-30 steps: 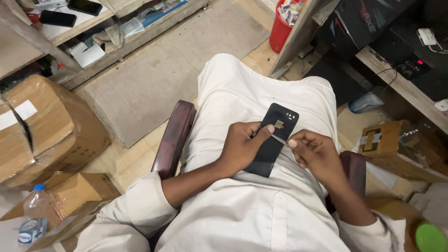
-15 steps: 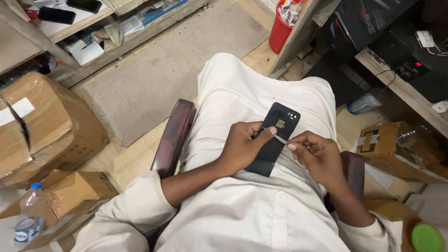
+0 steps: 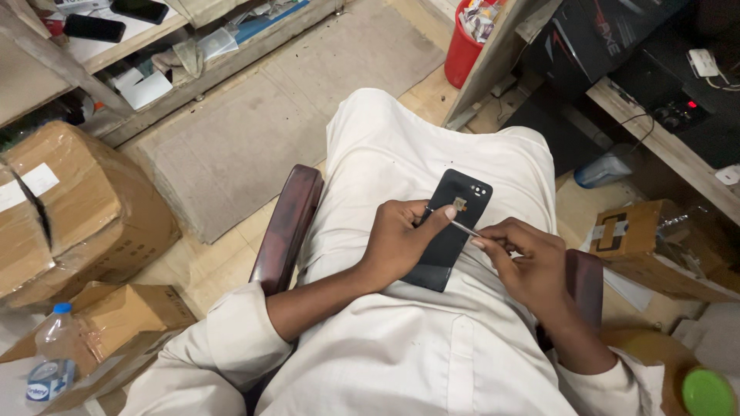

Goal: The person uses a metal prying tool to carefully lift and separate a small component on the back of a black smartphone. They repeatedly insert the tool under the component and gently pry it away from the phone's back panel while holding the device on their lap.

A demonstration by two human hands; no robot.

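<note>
A black phone back cover [image 3: 451,231] lies on my lap, over white clothing. My left hand [image 3: 401,243] holds its left edge, thumb pressed across near a small tan square part [image 3: 460,204] on the cover. My right hand [image 3: 524,258] pinches thin metal tweezers [image 3: 465,228], whose tip points at that square part. I sit in a chair with dark red armrests [image 3: 289,227].
Cardboard boxes [image 3: 69,208] stand at the left, with a water bottle [image 3: 50,362] below them. A grey mat [image 3: 262,123] covers the floor ahead. A red bin [image 3: 462,50], a wooden shelf with dark electronics [image 3: 663,85] and another box [image 3: 640,239] are at the right.
Both hands stay on the cover and tweezers; the tweezer tip has shifted slightly near the square part. The view has barely moved.
</note>
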